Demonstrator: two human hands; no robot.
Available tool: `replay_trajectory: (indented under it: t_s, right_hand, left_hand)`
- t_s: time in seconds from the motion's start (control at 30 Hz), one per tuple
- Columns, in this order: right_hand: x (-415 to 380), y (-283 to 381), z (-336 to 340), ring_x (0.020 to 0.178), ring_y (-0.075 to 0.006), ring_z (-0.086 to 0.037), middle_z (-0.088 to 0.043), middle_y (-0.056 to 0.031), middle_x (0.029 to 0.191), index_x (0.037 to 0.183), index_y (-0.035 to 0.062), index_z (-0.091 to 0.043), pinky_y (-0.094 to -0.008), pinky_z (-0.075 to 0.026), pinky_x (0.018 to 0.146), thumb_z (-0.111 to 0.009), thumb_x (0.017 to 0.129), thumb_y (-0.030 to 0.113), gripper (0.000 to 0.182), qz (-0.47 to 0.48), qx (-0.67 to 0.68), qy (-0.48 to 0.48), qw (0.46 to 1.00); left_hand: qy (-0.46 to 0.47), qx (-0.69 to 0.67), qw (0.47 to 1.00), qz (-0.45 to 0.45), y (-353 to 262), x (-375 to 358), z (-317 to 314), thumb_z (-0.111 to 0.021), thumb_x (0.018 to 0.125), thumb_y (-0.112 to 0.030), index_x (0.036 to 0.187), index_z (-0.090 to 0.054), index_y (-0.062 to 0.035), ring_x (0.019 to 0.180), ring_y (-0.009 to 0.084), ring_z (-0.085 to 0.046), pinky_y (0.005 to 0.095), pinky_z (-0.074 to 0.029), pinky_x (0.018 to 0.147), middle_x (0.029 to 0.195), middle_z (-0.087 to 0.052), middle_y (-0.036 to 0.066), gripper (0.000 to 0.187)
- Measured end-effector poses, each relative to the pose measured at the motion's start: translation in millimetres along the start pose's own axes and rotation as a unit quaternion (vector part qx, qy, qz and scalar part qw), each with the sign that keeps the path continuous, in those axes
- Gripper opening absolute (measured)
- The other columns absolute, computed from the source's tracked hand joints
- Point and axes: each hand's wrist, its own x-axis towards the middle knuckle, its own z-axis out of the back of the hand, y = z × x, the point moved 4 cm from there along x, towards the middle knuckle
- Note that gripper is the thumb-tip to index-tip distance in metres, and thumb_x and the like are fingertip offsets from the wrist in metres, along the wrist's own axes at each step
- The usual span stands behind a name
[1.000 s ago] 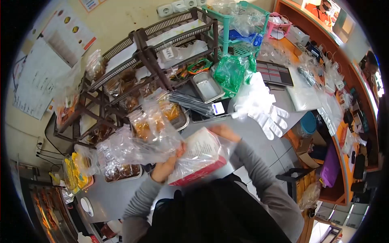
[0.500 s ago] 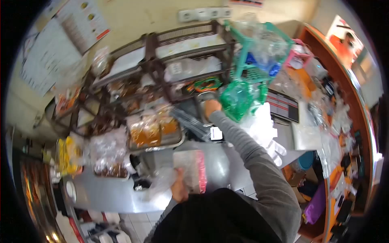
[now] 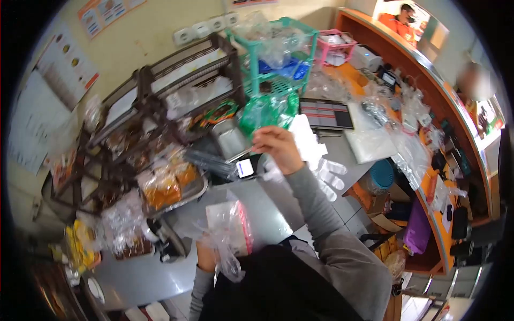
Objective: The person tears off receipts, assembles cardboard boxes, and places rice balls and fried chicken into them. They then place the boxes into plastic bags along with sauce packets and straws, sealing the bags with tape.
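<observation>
My left hand (image 3: 206, 258) is closed on a clear plastic bag (image 3: 229, 262), whose crumpled end hangs down toward my body. Beneath the bag, a white packet with a pink edge (image 3: 247, 227) lies on the steel table (image 3: 144, 278). My right hand (image 3: 281, 150) is raised in front of a small metal tray (image 3: 227, 138), its fingertips pinched together. Whatever sits between those fingertips is too small to make out. Behind this hand is a green plastic bag (image 3: 270, 109), and white plastic gloves (image 3: 329, 176) lie to its right.
Brown racks (image 3: 144, 101) stand along the wall, with a tray of bagged orange-brown food (image 3: 168, 187) in front. A green shelf (image 3: 249, 64) holds plastic bags. An orange counter (image 3: 428, 91) curves along the right; a person in orange (image 3: 396, 27) is beyond it.
The view has swung, so the surroundings sit further left. My right hand has come out of the metal tray and back toward me. My left hand still holds the clear bag.
</observation>
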Motion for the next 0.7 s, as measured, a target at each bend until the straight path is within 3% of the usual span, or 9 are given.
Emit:
replay_trajectory:
  t_s: [0.13, 0.23, 0.33, 0.43, 0.47, 0.53, 0.57, 0.6, 0.7]
  right_hand:
    - [-35.3, 4.1, -7.5, 0.072, -0.0183, -0.065, -0.065, -0.0095, 0.085, 0.097, -0.0001, -0.061, -0.0285, -0.053, 0.066, -0.062, 0.086, 0.006, 0.013, -0.006, -0.012, 0.039, 0.999]
    - [-52.8, -9.3, -13.4, 0.069, -0.0169, -0.063, -0.064, -0.0079, 0.081, 0.096, 0.0001, -0.061, -0.0270, -0.051, 0.062, -0.062, 0.086, 0.006, 0.012, -0.012, -0.038, 0.073, 0.997]
    - [-75.3, -33.4, -21.9, 0.063, -0.0129, -0.059, -0.063, -0.0047, 0.077, 0.088, 0.0012, -0.062, -0.0265, -0.048, 0.059, -0.062, 0.086, 0.007, 0.006, -0.025, -0.149, 0.151, 0.977]
    - [-115.5, -70.9, -51.7, 0.060, -0.0146, -0.059, -0.062, -0.0039, 0.074, 0.086, 0.0043, -0.064, -0.0266, -0.047, 0.055, -0.064, 0.080, 0.005, 0.005, -0.006, -0.394, 0.343, 0.853]
    - [-126.7, -93.2, -53.5, 0.059, -0.0192, -0.060, -0.060, -0.0044, 0.069, 0.079, 0.0069, -0.062, -0.0305, -0.048, 0.055, -0.066, 0.075, 0.008, 0.005, 0.052, -0.493, 0.343, 0.798]
    - [-141.4, -123.3, -51.4, 0.060, -0.0221, -0.060, -0.060, -0.0052, 0.069, 0.075, 0.0079, -0.061, -0.0339, -0.048, 0.054, -0.067, 0.073, 0.011, 0.007, 0.100, -0.550, 0.257, 0.788]
    - [-146.6, -132.6, -49.6, 0.060, -0.0236, -0.061, -0.060, -0.0056, 0.069, 0.073, 0.0084, -0.060, -0.0356, -0.048, 0.054, -0.067, 0.071, 0.013, 0.009, 0.124, -0.578, 0.209, 0.779]
    - [-148.4, -139.5, -50.5, 0.063, -0.0240, -0.062, -0.060, -0.0054, 0.071, 0.076, 0.0090, -0.059, -0.0369, -0.048, 0.053, -0.068, 0.071, 0.018, 0.014, 0.105, -0.580, 0.195, 0.784]
    - [-158.8, -136.0, -61.9, 0.064, -0.0245, -0.062, -0.059, -0.0055, 0.075, 0.083, 0.0083, -0.059, -0.0356, -0.048, 0.053, -0.067, 0.071, 0.024, 0.021, 0.168, -0.595, 0.210, 0.757]
  left_hand:
    - [-0.054, -0.127, 0.958, 0.252, 4.0, -0.9, 7.4, -0.064, 0.084, -0.013, 0.094, -0.067, 0.0016, 0.073, 0.0182, -0.066, 0.0303, -0.054, 0.069, 0.088, -0.068, 0.010, 0.018]
    - [-0.076, -0.342, 0.906, 0.239, 60.4, -17.7, -15.5, -0.061, 0.088, -0.015, 0.102, -0.064, 0.0021, 0.083, 0.0186, -0.065, 0.0333, -0.055, 0.076, 0.097, -0.066, 0.012, 0.022]
    - [-0.053, -0.372, 0.903, 0.211, 73.3, -20.6, -25.2, -0.060, 0.090, -0.013, 0.111, -0.060, 0.0025, 0.095, 0.0192, -0.062, 0.0359, -0.054, 0.085, 0.108, -0.062, 0.011, 0.027]
    - [-0.049, -0.426, 0.856, 0.288, 75.9, -19.2, -27.2, -0.066, 0.086, -0.017, 0.113, -0.060, 0.0010, 0.094, 0.0176, -0.061, 0.0322, -0.051, 0.086, 0.109, -0.062, 0.008, 0.034]
    - [-0.031, -0.389, 0.849, 0.356, 45.4, -8.8, -20.6, -0.067, 0.085, -0.022, 0.106, -0.063, 0.0007, 0.092, 0.0151, -0.061, 0.0303, -0.050, 0.080, 0.102, -0.064, 0.006, 0.031]
    - [-0.094, -0.160, 0.964, 0.192, 29.1, 3.2, -9.7, -0.071, 0.079, -0.019, 0.099, -0.066, -0.0024, 0.081, 0.0216, -0.064, 0.0320, -0.051, 0.071, 0.095, -0.066, 0.010, 0.026]
    - [-0.117, -0.037, 0.987, 0.100, 18.2, 4.6, -5.1, -0.073, 0.076, -0.017, 0.095, -0.067, -0.0040, 0.076, 0.0249, -0.065, 0.0328, -0.051, 0.066, 0.091, -0.067, 0.012, 0.024]
    - [-0.111, 0.154, 0.982, 0.021, 2.1, 4.2, 0.2, -0.071, 0.068, -0.012, 0.089, -0.068, -0.0052, 0.074, 0.0308, -0.063, 0.0366, -0.050, 0.065, 0.086, -0.066, 0.014, 0.022]
    - [-0.243, 0.248, 0.938, 0.007, -32.2, -6.2, 3.8, -0.068, 0.066, -0.012, 0.087, -0.068, -0.0044, 0.073, 0.0321, -0.063, 0.0390, -0.050, 0.068, 0.083, -0.066, 0.013, 0.023]
